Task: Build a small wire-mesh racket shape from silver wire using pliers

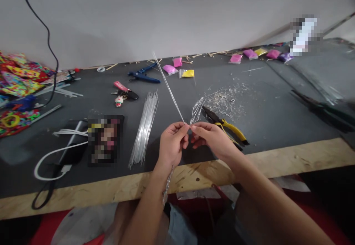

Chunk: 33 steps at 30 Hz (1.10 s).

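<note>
A few long thin metal wires (171, 94) slant up and away from my left hand (174, 141), whose thumb and fingers pinch their near end. My right hand (213, 138) meets it there, thumb and forefinger closed on the tip of the wires; the exact spot is small and partly covered by fingers. Just beyond my fingers lies a cluster of looped, twisted wires (196, 108). Beside my right hand rest pliers with yellow handles (235, 129), partly hidden by that hand. A bundle of straight wires (144, 130) lies left of my left hand.
Wire clippings (229, 98) litter the dark tabletop (266, 123). Blue cutters (144, 75), keys (126, 94) and small coloured packets (187, 73) lie toward the wall. Left are a white cable (41, 160) and colourful packs (22, 74); dark-handled pliers (324, 108) lie right.
</note>
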Each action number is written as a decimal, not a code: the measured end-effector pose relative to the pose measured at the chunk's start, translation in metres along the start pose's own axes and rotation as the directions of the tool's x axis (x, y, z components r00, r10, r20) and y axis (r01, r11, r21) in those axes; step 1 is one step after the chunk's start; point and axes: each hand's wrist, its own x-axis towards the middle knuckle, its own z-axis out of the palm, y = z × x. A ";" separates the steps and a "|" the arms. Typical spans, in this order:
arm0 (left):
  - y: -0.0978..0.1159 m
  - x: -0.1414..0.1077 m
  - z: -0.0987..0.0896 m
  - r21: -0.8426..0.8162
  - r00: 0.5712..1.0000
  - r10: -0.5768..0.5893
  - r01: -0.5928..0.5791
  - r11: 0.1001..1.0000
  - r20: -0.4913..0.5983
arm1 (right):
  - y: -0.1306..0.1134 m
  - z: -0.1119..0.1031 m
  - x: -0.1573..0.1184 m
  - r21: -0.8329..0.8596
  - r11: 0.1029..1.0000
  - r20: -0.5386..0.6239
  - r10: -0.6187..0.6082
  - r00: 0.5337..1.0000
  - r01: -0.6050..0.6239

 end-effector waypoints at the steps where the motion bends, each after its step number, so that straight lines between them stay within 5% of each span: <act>1: -0.001 0.000 0.001 0.010 1.000 0.015 -0.015 1.000 -0.016 | 0.001 0.001 0.001 0.031 1.000 -0.003 -0.001 1.000 0.001; 5: -0.007 -0.001 0.003 0.062 0.996 0.086 -0.083 0.995 -0.039 | 0.004 0.000 0.005 0.037 0.999 -0.021 -0.010 1.000 0.011; 15: -0.020 -0.001 0.002 0.128 0.991 0.127 -0.122 0.984 -0.032 | 0.006 -0.006 0.008 -0.346 0.931 -0.135 -0.177 0.975 0.121; 33: -0.011 -0.002 0.009 0.010 0.996 -0.072 0.072 0.997 -0.044 | 0.010 -0.011 0.009 -0.515 0.845 -0.142 -0.248 0.958 0.143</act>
